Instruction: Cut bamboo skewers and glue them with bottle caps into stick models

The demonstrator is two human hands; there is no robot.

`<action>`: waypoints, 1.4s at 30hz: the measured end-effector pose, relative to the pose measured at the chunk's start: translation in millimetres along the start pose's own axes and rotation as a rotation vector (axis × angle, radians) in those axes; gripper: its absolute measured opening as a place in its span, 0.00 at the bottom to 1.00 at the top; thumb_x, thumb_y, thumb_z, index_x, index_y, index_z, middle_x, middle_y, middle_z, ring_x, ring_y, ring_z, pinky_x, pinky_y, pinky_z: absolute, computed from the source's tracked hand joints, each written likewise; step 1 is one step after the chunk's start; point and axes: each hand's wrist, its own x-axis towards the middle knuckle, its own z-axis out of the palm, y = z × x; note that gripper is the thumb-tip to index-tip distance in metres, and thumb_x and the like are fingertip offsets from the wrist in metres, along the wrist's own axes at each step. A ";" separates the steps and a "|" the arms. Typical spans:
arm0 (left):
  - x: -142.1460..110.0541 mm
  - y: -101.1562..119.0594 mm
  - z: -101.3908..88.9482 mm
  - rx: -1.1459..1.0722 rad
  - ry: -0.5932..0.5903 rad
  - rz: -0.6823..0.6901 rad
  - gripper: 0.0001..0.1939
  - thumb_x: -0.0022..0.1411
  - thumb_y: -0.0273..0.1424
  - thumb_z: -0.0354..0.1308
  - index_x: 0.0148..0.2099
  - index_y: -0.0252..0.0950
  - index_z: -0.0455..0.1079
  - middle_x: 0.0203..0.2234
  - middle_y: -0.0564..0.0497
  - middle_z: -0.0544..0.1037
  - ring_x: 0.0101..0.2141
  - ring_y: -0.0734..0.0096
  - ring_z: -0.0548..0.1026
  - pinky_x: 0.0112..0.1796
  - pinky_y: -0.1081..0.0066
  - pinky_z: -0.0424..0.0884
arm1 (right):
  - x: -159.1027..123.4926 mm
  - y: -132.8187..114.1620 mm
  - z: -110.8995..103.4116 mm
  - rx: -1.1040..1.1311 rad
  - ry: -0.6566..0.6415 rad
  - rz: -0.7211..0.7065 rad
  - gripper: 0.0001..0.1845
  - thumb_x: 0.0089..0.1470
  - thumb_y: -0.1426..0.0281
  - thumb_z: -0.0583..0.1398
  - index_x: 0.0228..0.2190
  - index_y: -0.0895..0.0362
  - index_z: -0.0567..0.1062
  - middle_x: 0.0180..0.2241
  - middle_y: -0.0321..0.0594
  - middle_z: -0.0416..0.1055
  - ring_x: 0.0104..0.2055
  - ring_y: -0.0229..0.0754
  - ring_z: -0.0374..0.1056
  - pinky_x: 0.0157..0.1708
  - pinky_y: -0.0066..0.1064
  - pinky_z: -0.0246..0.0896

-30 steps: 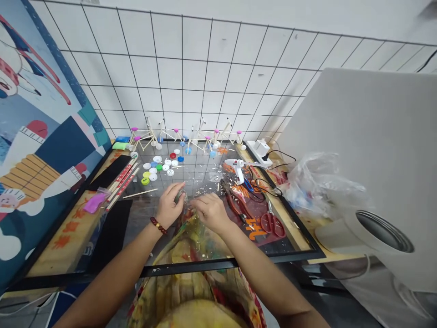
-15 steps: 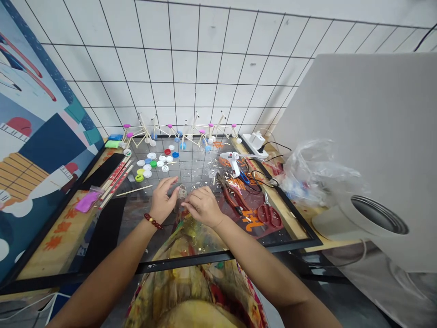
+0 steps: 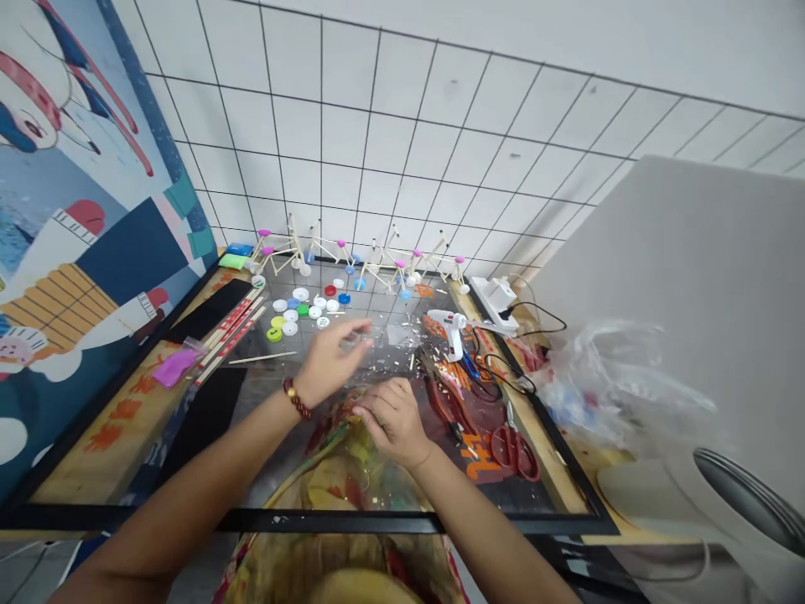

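My left hand [image 3: 336, 361], with a beaded bracelet on its wrist, reaches forward over the glass tabletop [image 3: 264, 403]. Its thumb and fingers are apart and slightly blurred, and I make out nothing held between them. Closer to my body, my right hand [image 3: 393, 415] is closed, thumb against bent fingers; whatever it pinches is too small or hidden to name. Just beyond my left hand lie loose bottle caps [image 3: 289, 328] in several colours. A thin stick [image 3: 261, 357] lies by my left wrist. Small white scraps [image 3: 412, 346] are scattered past my right hand.
Pliers [image 3: 448, 398], red-handled scissors [image 3: 516, 449] and a white glue gun [image 3: 449, 329] lie at the right. Stick frames [image 3: 377, 268] stand along the back. Sticks [image 3: 232, 331] and a pink packet [image 3: 179, 363] are at the left. A plastic bag [image 3: 616, 377] sits beyond the right edge.
Both hands were close together around a small clear round thing; my left hand has moved forward, away from the right. The clear thing no longer shows plainly. My right hand stays closed.
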 end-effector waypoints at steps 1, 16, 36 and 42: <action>22.5 -5.0 -7.4 -0.036 0.002 -0.038 0.14 0.57 0.31 0.61 0.46 0.38 0.76 0.40 0.47 0.80 0.37 0.67 0.77 0.43 0.64 0.75 | 0.3 -0.3 1.1 0.006 -0.014 -0.002 0.03 0.59 0.70 0.59 0.35 0.55 0.74 0.32 0.38 0.76 0.36 0.40 0.67 0.41 0.38 0.55; 208.4 -175.1 11.4 -0.210 -0.250 -0.163 0.48 0.27 0.24 0.74 0.57 0.37 0.69 0.54 0.38 0.74 0.56 0.50 0.71 0.55 0.53 0.66 | 15.2 7.9 17.7 -0.005 0.021 0.038 0.09 0.49 0.76 0.60 0.33 0.50 0.73 0.24 0.34 0.76 0.23 0.42 0.70 0.29 0.42 0.58; 209.5 -190.6 38.2 -0.186 -0.405 -0.152 0.39 0.36 0.27 0.72 0.55 0.33 0.72 0.45 0.41 0.78 0.41 0.58 0.76 0.43 0.60 0.74 | 21.6 14.5 21.6 -0.058 -0.038 0.073 0.08 0.50 0.77 0.60 0.32 0.52 0.71 0.22 0.35 0.75 0.22 0.42 0.70 0.29 0.41 0.57; 207.8 -187.7 40.9 -0.173 -0.372 -0.159 0.37 0.37 0.27 0.71 0.54 0.35 0.72 0.46 0.43 0.77 0.41 0.60 0.75 0.43 0.61 0.74 | 20.6 12.5 23.6 -0.052 -0.012 0.095 0.07 0.52 0.76 0.60 0.32 0.52 0.71 0.24 0.35 0.75 0.23 0.41 0.68 0.32 0.40 0.55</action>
